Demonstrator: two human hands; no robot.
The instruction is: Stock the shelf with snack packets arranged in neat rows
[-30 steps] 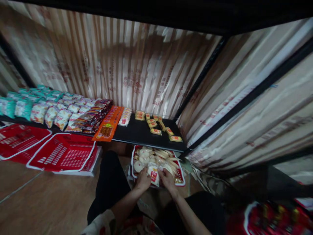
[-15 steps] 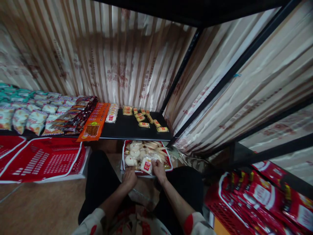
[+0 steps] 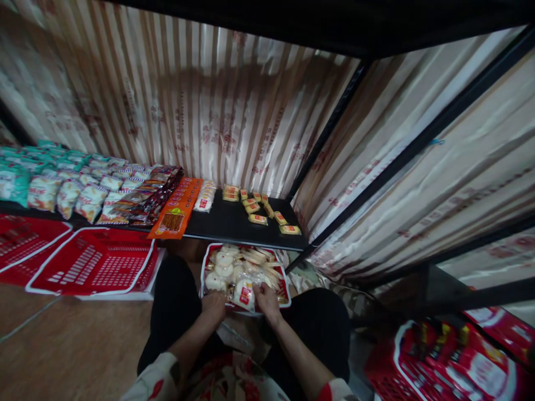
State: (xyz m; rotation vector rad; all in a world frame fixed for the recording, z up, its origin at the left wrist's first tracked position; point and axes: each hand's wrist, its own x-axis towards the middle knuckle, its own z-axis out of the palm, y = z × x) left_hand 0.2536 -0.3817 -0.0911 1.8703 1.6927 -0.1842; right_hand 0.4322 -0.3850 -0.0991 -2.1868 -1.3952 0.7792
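By the shelf [image 3: 217, 223], right fingers [image 3: 259, 289] pinch a packet [image 3: 244, 294] at its edge.

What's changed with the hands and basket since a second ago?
The left hand has let go of the white packet and moved left to the near edge of the basket, which seems shifted left relative to the shelf. Unchanged: the right hand on the packet, the yellow packs on the shelf.
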